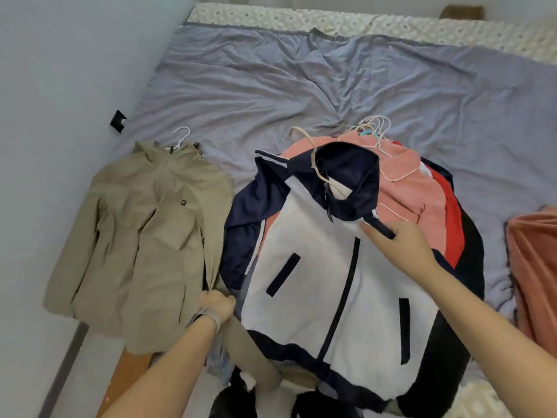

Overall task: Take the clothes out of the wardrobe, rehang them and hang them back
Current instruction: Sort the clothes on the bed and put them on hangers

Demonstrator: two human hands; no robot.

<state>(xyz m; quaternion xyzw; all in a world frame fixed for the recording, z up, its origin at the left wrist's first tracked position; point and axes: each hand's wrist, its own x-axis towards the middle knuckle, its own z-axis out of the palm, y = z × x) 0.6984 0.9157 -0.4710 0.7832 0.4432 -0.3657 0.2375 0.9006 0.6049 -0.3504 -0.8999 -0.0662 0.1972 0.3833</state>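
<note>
**A:** What are my hands doing right now?

**B:** My left hand (217, 307) is closed tight on the edge of the tan jacket (144, 239). I think I am pulling its sleeve flat, so the jacket sits well on its white hanger (182, 137). The hanger hook pokes out at the collar.

**A:** And the other hand?

**B:** My right hand (401, 239) is on the white and navy jacket (331, 267). The fingers (372, 229) are nearly straight and lie on the cloth just under the collar. The thumb looks tucked by a dark strap there. I cannot tell if it is a real pinch or just a touch.

**A:** Why is it resting there?

**B:** I think it holds the top jacket down, or gets ready to lift it off the pile.

**A:** Where are the clothes?

**B:** All out of the wardrobe, on the bed (301, 86). The tan jacket lies alone on the left. The white and navy one is on top of a heap, with a pink top (401, 182) and something red and black under it.

**A:** Any hangers in the heap?

**B:** Yes. A beige hanger (313, 164) sits in the white jacket's collar. A bunch of hanger hooks (372, 129) sticks out at the far end.

**A:** Is the wardrobe in view?

**B:** No. The bed holds it all for now. Nothing is hung back yet.
</note>
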